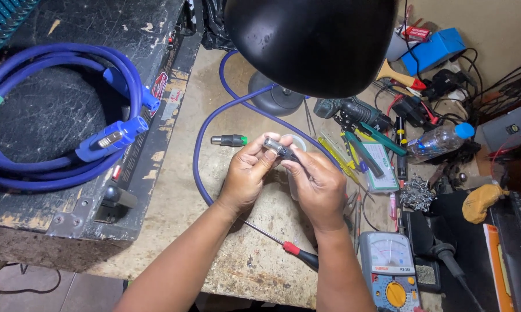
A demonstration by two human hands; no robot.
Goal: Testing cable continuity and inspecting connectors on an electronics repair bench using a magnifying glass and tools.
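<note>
My left hand (248, 173) and my right hand (315, 185) meet over the worn workbench (174, 190), both pinching a small metal cable connector (276, 147) between their fingertips. The left fingers grip its near end and the right fingers hold the dark end. A second connector piece (228, 140) with a green ring lies on the bench just left of the hands. A purple cable (200, 156) curves past my left hand.
A black lamp shade (309, 40) hangs over the bench. Coiled blue cable with a blue plug (107, 140) rests on a black case at left. A red-handled screwdriver (292, 249), an analog multimeter (390, 271), pliers, a plastic bottle (440, 140) and cluttered tools lie at right.
</note>
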